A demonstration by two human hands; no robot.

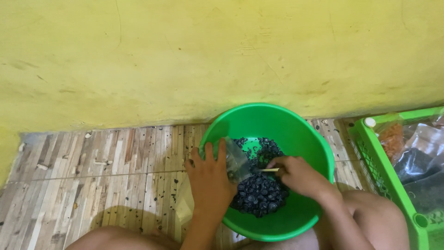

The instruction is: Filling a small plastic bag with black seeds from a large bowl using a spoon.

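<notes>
Below, a green bucket (pixel 296 139) of dark shells (pixel 259 194) on the floor; left hand (pixel 210 178) closed on a clear bag (pixel 236 162); right hand (pixel 298 176) pinching, perhaps, a thin stick (pixel 269 170).

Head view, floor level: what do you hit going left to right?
Bare wood-pattern floor → left hand holding a clear bag → small dark snails in the green basin → right hand with a thin stick → green crate of bagged goods.
</notes>
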